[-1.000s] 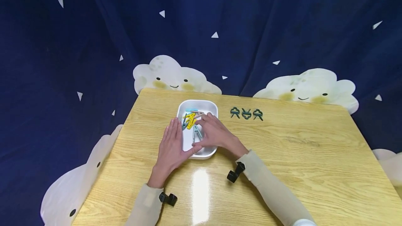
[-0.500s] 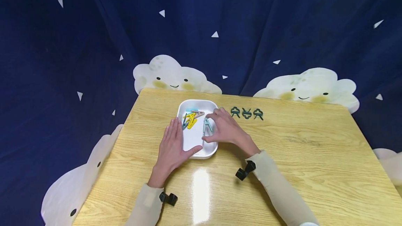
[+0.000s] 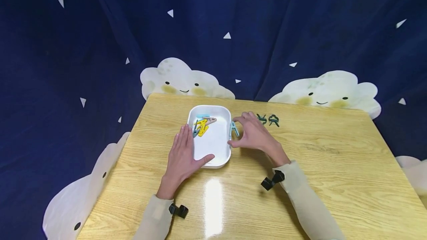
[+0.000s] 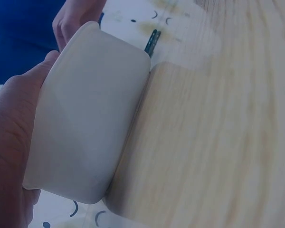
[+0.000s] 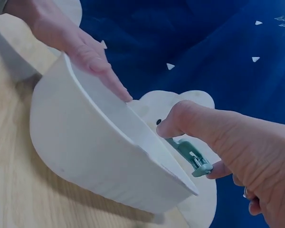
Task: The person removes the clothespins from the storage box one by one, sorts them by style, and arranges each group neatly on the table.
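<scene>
A white rectangular tub (image 3: 213, 145) stands on the table. My left hand (image 3: 181, 155) lies along its left rim, fingers straight and thumb spread over the near end. My right hand (image 3: 256, 132) pinches a pale teal clothespin (image 5: 194, 157) by its ends between thumb and index finger, just over the right rim. Grouped at the tub's far left are yellow clothespins (image 3: 202, 128), a pinkish one (image 3: 210, 120), a light blue one (image 3: 202, 116) and a grey-blue one (image 3: 195, 133), partly covered by the left fingers.
Right of the tub, dark green cloud-shaped clips (image 3: 274, 120) lie in a row at the back of the wooden table (image 3: 300, 180); my right hand hides one. A dark blue curtain (image 3: 213, 17) with white clouds hangs behind the table.
Carrying the teal clothespin, my right hand has lifted it from inside the tub and moved right to the right rim. The left hand has stayed in place.
</scene>
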{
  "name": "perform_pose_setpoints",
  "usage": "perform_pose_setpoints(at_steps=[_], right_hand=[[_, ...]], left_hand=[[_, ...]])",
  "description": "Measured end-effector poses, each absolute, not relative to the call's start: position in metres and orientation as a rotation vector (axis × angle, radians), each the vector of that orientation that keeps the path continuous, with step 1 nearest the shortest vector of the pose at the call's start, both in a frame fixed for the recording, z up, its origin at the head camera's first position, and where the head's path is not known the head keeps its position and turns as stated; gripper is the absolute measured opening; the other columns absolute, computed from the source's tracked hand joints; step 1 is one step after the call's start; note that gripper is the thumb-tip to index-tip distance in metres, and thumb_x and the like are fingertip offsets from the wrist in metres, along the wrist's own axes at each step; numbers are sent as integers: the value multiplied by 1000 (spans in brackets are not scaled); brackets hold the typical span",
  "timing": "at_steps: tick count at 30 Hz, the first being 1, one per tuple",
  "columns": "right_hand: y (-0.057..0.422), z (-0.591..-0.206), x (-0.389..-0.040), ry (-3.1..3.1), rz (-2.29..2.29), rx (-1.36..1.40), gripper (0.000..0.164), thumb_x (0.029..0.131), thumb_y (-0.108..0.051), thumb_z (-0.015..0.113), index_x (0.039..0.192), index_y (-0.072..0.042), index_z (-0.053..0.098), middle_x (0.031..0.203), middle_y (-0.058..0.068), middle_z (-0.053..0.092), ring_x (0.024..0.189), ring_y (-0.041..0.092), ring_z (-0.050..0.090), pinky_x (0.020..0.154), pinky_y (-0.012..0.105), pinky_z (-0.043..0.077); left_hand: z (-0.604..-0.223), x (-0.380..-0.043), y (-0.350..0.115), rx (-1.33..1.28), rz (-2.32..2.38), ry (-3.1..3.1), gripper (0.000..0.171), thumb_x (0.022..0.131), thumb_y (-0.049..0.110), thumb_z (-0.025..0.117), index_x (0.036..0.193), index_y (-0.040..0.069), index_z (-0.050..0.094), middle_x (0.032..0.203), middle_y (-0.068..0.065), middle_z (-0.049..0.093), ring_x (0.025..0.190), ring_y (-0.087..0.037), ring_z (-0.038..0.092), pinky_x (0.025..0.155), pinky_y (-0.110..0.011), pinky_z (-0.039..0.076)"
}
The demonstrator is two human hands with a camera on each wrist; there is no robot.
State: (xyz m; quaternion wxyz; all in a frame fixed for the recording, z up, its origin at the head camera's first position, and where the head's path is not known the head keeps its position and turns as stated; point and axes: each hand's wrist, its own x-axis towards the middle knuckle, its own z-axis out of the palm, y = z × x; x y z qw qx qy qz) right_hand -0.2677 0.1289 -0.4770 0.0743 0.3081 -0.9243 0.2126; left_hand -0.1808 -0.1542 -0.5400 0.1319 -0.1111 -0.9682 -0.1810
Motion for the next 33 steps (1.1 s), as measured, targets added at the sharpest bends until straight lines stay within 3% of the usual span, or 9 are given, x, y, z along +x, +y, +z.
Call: perform_pose_setpoints(at_steps=[9, 16, 22, 28, 33], right_hand=[[152, -478, -272, -2779, 625, 882, 87, 65, -55, 90, 129, -1, 69, 109, 11, 66, 101, 29, 51, 87, 44, 47], [163, -490, -277, -2809, 608, 880, 86, 66, -56, 89, 127, 1, 69, 117, 17, 70, 107, 34, 54, 96, 48, 46], [171, -506, -282, -2824, 614, 849, 85, 65, -55, 89, 125, 3, 71, 115, 17, 71, 106, 35, 54, 94, 48, 46], [180, -522, -289, -2866, 596, 805, 86, 65, -56, 88, 125, 3, 71, 116, 19, 70, 115, 40, 55, 107, 54, 43], [183, -533, -293, -2885, 544, 791, 87, 66, -60, 88, 127, 1, 71, 114, 19, 69, 105, 38, 56, 97, 50, 44]], left_hand=[[-539, -181, -154, -315, -543, -2829, 131, 82, 92, 50, 163, -6, 19, 174, -18, 6, 162, -29, 4, 132, -46, 10], [-539, -181, -154, -317, -537, -2832, 131, 82, 91, 51, 163, -6, 17, 174, -19, 7, 161, -34, 11, 132, -46, 10], [-539, -180, -153, -312, -537, -2833, 131, 82, 92, 49, 163, -6, 18, 174, -20, 10, 162, -33, 10, 132, -45, 10], [-539, -180, -153, -311, -543, -2841, 131, 83, 92, 49, 164, -6, 16, 174, -18, 6, 161, -34, 11, 132, -44, 9], [-540, -180, -154, -308, -539, -2844, 131, 83, 92, 48, 164, -5, 16, 174, -18, 6, 162, -32, 8, 132, -44, 8]])
